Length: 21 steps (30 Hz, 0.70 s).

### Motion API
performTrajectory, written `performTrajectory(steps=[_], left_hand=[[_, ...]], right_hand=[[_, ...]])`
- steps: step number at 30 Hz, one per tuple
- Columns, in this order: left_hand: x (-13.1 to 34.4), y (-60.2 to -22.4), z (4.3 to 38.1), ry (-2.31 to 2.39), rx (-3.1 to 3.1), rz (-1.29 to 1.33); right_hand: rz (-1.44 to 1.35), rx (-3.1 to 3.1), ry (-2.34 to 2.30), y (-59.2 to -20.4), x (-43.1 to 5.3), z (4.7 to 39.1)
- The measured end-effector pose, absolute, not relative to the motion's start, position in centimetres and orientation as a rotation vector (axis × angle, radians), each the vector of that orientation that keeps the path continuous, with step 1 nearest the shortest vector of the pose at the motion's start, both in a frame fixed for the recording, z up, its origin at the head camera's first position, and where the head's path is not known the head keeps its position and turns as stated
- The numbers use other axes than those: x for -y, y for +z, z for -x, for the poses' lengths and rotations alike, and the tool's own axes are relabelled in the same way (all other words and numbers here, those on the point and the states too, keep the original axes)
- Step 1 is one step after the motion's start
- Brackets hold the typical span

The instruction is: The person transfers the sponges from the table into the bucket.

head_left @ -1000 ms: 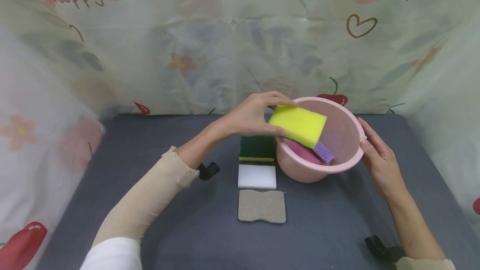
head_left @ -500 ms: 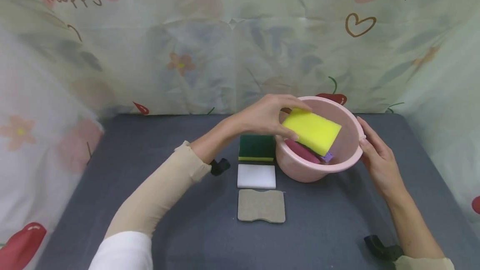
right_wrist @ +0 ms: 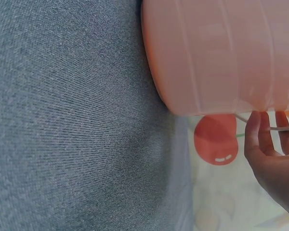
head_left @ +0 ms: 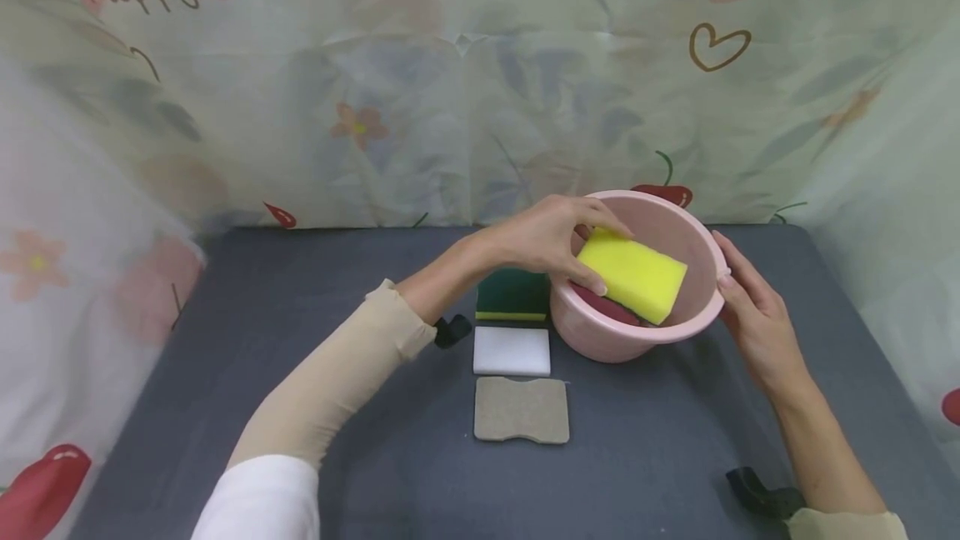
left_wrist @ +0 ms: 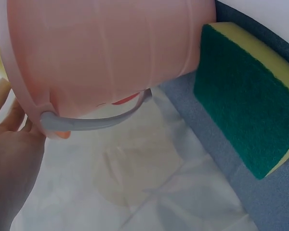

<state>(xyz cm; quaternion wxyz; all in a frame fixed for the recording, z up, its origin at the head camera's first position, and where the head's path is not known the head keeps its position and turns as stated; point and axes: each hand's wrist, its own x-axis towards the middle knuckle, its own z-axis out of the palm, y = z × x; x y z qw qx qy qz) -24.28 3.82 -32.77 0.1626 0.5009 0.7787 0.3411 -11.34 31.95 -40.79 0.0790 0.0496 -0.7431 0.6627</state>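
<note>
In the head view my left hand (head_left: 551, 232) pinches a yellow sponge (head_left: 637, 273) between thumb and fingers, just inside the mouth of a pink bucket (head_left: 600, 344). Under it lies a dark pink sponge (head_left: 607, 304), partly covered. My right hand (head_left: 761, 315) grips the bucket's rim at the right, thumb on the rim and fingers along the outside. From the left wrist, the left hand (left_wrist: 12, 159) shows at the rim beside the bucket's grey handle (left_wrist: 96, 122). The right wrist view has the right hand's fingers (right_wrist: 266, 134) against the bucket wall (right_wrist: 226, 57).
Left of the bucket, a green-and-yellow scouring sponge (head_left: 513, 294), a white sponge (head_left: 512, 351) and a grey notched sponge (head_left: 521, 411) are lined up on the dark table (head_left: 375, 457). A patterned curtain (head_left: 465, 107) hangs behind the table.
The left hand has carried the yellow sponge rightward and lower into the bucket, covering the purple sponge seen inside before. My right hand has kept its grip on the rim.
</note>
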Motion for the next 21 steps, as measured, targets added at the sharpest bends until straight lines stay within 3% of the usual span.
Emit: performTrajectory(steps=[21], left_hand=[[-3.32,-32.98,24.24,1.001,-2.271,-1.481]], right_hand=[[-0.227,2.111,2.074,-41.06,-31.97,11.52]])
